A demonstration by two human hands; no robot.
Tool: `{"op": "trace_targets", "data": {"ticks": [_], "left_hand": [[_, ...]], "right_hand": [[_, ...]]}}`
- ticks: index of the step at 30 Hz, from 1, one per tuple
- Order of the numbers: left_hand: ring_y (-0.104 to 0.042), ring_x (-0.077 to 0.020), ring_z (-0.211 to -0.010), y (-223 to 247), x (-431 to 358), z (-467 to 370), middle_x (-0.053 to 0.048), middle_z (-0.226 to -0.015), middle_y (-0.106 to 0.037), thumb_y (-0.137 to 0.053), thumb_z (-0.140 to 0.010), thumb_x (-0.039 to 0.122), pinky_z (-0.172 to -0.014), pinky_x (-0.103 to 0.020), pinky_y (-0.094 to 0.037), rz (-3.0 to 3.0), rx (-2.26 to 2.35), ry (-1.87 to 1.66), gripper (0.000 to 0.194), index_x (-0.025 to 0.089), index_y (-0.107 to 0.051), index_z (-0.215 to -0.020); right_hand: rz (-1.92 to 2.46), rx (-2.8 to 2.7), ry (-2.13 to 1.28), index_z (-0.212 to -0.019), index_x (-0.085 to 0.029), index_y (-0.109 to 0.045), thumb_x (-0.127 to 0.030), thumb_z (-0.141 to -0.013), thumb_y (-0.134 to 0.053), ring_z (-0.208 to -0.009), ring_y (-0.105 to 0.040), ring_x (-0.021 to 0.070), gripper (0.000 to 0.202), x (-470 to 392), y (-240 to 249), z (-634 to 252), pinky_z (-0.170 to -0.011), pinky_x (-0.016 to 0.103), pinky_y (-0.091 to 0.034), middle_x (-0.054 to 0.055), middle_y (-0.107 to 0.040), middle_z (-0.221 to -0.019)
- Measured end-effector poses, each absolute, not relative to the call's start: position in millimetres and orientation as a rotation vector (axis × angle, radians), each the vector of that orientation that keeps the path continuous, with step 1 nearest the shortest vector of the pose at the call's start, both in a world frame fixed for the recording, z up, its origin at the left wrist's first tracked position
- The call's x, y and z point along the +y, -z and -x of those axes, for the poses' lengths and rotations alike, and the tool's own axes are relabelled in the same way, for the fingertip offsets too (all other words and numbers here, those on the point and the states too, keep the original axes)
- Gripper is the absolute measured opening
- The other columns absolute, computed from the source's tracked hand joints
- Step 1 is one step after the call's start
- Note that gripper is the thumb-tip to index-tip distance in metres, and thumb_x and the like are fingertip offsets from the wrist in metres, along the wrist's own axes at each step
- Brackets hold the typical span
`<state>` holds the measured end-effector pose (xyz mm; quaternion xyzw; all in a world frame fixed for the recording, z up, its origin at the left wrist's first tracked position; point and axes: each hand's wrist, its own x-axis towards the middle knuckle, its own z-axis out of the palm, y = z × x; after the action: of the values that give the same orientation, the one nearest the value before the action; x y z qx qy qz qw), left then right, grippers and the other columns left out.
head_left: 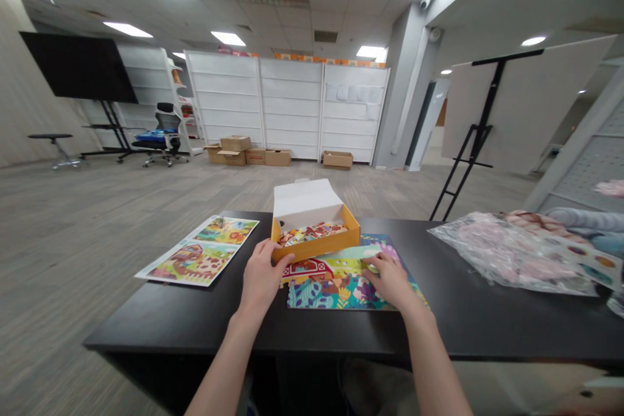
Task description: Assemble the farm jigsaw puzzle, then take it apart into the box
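A yellow cardboard box (316, 248) with its white lid (308, 198) raised stands on the black table. Jigsaw puzzle pieces (312, 233) lie heaped inside it. My left hand (262, 276) grips the front left corner of the box, thumb along the front wall. Partly under the box is a colourful jigsaw puzzle (341, 292) with a red barn and plants. My right hand (390, 278) rests on the puzzle's right part, fingers bent and drawn together at the surface. Whatever is under those fingertips is hidden.
To the left lies a printed picture sheet (202, 250) with two scenes. A clear plastic bag (511, 253) with pink contents sits at the right, beside rolled soft fabric (580, 218). The black table's (195, 325) front edge runs close to me. Cardboard boxes (234, 151) stand on the far floor.
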<state>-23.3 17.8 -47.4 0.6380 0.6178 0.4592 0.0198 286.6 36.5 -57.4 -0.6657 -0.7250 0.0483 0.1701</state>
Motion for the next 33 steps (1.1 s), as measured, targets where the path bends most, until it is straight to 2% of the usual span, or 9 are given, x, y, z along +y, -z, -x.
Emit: {"op": "trace_targets", "data": {"ticks": [8, 18, 23, 28, 33], "left_hand": [[-0.065, -0.0262, -0.1, 48, 23, 34, -0.006, -0.114, -0.064, -0.066, -0.084, 0.039, -0.088, -0.039, -0.051, -1.96, 2.011, -1.448, 0.019, 0.023, -0.059, -0.091], [-0.067, -0.0255, -0.097, 48, 27, 29, -0.005, -0.117, -0.065, -0.068, -0.084, 0.035, -0.083, -0.037, -0.052, -2.008, 2.043, -1.285, 0.016, 0.024, -0.06, -0.093], [-0.068, -0.0255, -0.092, 45, 31, 24, -0.005, -0.121, -0.064, -0.067, -0.085, 0.037, -0.074, -0.035, -0.051, -2.016, 2.123, -1.158, 0.017, 0.024, -0.06, -0.094], [-0.068, -0.0244, -0.09, 48, 36, 18, -0.006, -0.119, -0.065, -0.064, -0.086, 0.037, -0.074, -0.034, -0.052, -2.026, 2.067, -1.119, 0.016, 0.025, -0.063, -0.096], [-0.069, -0.0218, -0.088, 48, 30, 34, -0.009, -0.118, -0.064, -0.058, -0.089, 0.04, -0.074, -0.035, -0.055, -1.909, 1.942, -1.291, 0.031, 0.023, -0.056, -0.115]], "right_hand": [[1.712, -2.184, -0.175, -0.115, -0.023, -0.075, -0.029, -0.088, -0.062, -0.123, -0.057, 0.03, 0.03, 33, 55, -298, -0.106, 0.042, -0.039, 0.015, -0.064, -0.126], [1.672, -2.18, -0.284, -0.107, -0.024, -0.072, -0.024, -0.083, -0.064, -0.117, -0.058, 0.0257, 0.025, 15, 52, -300, -0.108, 0.041, -0.038, 0.01, -0.062, -0.122], [1.654, -2.161, -0.329, -0.103, -0.023, -0.069, -0.026, -0.083, -0.066, -0.114, -0.059, 0.0266, 0.021, 9, 45, -302, -0.106, 0.041, -0.039, 0.009, -0.064, -0.118], [1.662, -2.066, -0.329, -0.11, -0.021, -0.067, -0.034, -0.08, -0.071, -0.115, -0.059, 0.0286, 0.033, 9, 48, -307, -0.102, 0.04, -0.042, 0.011, -0.065, -0.122], [1.735, -1.99, -0.292, -0.117, -0.017, -0.066, -0.037, -0.079, -0.069, -0.107, -0.064, 0.0286, 0.043, 11, 49, -313, -0.094, 0.037, -0.047, 0.014, -0.067, -0.12]]}}
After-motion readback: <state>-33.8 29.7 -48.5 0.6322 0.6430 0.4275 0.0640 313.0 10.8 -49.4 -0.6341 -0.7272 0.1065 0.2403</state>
